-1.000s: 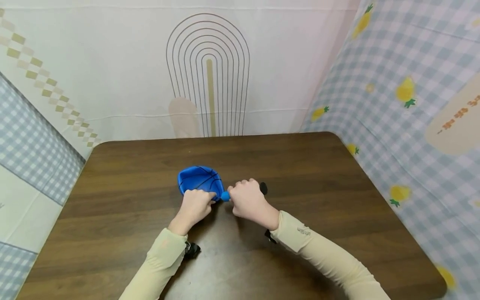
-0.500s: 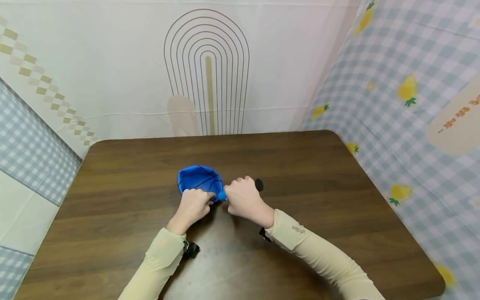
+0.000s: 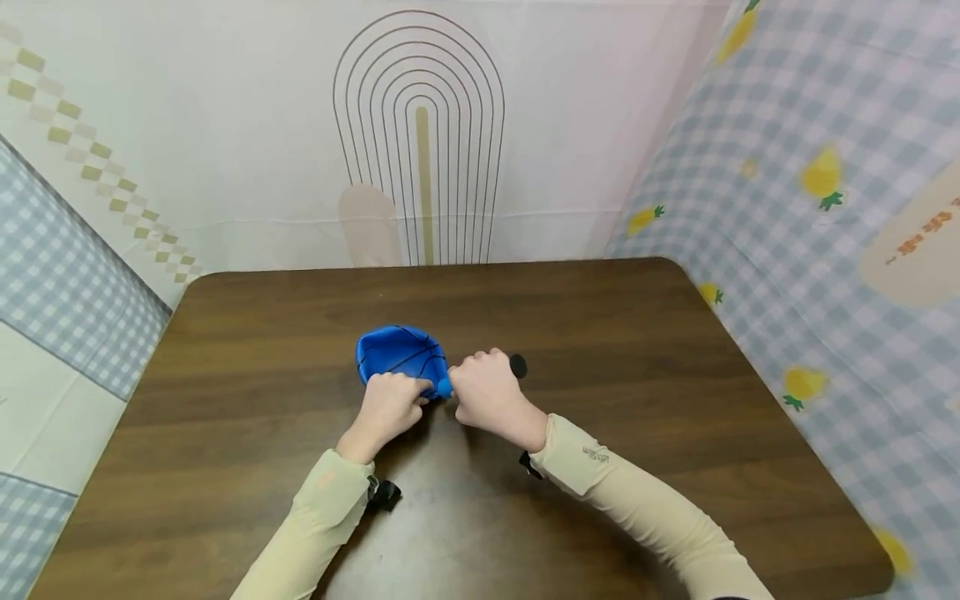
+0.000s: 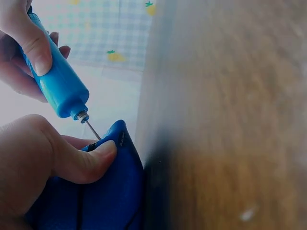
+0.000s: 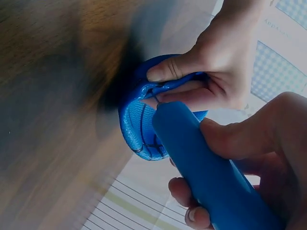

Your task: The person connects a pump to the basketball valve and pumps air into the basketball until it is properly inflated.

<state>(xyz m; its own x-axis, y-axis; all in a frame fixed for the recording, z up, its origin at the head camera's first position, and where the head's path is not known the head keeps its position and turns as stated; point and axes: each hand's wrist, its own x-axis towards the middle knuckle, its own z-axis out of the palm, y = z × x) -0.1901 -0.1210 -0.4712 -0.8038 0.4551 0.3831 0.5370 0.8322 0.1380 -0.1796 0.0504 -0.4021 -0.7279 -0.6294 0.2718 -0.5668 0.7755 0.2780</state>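
A deflated blue basketball (image 3: 397,348) with black lines lies caved in like a bowl near the table's middle. My left hand (image 3: 388,407) pinches a fold of its edge between thumb and fingers. My right hand (image 3: 489,393) grips a blue hand pump (image 4: 60,79), whose black end (image 3: 518,366) sticks out past the fist. From the pump's nozzle a thin metal needle (image 4: 93,130) reaches to the ball's edge, right beside my left thumb. The needle's tip is hidden there. In the right wrist view the pump's body (image 5: 206,163) points at the pinched fold.
The brown wooden table (image 3: 600,333) carries the ball. Behind it hangs a white cloth (image 3: 262,150) with an arch print. On the right is a checked cloth (image 3: 750,275) with pineapples. A black strap device (image 3: 385,496) sits at the left wrist.
My right hand has shifted left with the pump, closer to the ball and my left hand, mostly in the first half second. The left hand keeps its pinch on the basketball.
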